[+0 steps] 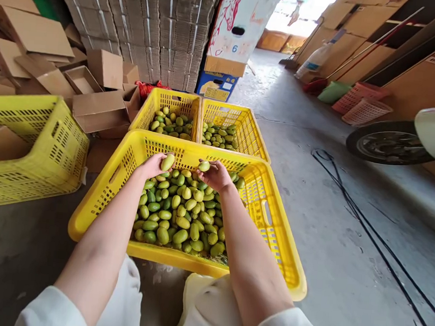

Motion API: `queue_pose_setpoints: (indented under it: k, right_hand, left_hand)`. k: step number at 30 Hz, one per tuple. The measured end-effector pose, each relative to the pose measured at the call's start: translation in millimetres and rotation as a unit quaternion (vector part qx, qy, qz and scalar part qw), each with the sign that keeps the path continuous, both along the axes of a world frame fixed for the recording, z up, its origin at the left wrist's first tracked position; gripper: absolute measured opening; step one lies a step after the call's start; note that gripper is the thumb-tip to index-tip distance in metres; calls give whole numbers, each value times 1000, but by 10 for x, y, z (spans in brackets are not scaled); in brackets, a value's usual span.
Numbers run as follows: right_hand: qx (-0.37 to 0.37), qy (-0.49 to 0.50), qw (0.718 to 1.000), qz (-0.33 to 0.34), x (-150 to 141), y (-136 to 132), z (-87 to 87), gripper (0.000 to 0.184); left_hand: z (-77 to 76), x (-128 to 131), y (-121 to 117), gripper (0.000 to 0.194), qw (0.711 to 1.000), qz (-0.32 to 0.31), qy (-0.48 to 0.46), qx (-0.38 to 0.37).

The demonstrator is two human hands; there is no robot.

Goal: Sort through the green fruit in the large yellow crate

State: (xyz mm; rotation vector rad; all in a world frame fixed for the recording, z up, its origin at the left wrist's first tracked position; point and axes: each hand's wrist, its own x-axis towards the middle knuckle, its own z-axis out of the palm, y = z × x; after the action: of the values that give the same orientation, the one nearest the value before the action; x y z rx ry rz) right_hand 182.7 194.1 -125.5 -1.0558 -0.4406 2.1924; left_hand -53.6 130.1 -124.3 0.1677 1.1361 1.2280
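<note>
My left hand holds a smooth yellow-green oval fruit between thumb and fingers. Another such fruit, a little greener, is gripped in the fingertips of my right hand. Both hands hover above the far part of a large yellow plastic crate. Beneath them lies a heap of similar fruits, ranging from dark green to pale yellow. My forearms hide parts of the heap and of the crate's sides.
Beyond the big crate stand two smaller yellow crates, each with fruits inside. Left is another yellow crate with cardboard in it, near piled open boxes. Black cables cross the floor at right, near a vehicle wheel.
</note>
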Motion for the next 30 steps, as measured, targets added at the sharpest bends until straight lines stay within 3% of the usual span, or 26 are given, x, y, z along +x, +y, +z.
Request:
queue_pose_setpoints:
  k: [2,5,9,12,15,19,22,24,30]
  right_hand:
    - [-15,-35,999,-3,10,11,-14,14]
    - [-53,-98,993,-36,24,44,-68,18]
    - [-71,-127,987,-61,16,107,-125,17]
    - [-63,-125,989,-40,-21,94,-100,15]
    - [-31,-95,995,18,-70,15,5,8]
    - [58,-6,990,128,-87,-83,134,29]
    - [125,21,975,182,-57,-78,115,29]
    - [134,19,974,180,-40,-42,66,25]
    - [95,59,990,84,-68,49,-1,32]
  left_hand:
    - [5,-33,28,17,1000,30,-4,9]
    - [-54,-30,54,7,997,70,-9,0]
    - [-143,22,81,15,995,92,-13,-38]
    - [-134,55,84,15,993,99,-30,-60]
    - [-40,72,69,6,994,80,-52,-57]
    - [126,63,27,30,995,-16,-99,7]
    - [188,43,-27,40,989,-84,-105,63]
    - [193,35,-71,37,988,-88,-97,82]
    - [197,96,-128,24,981,-17,-149,120]
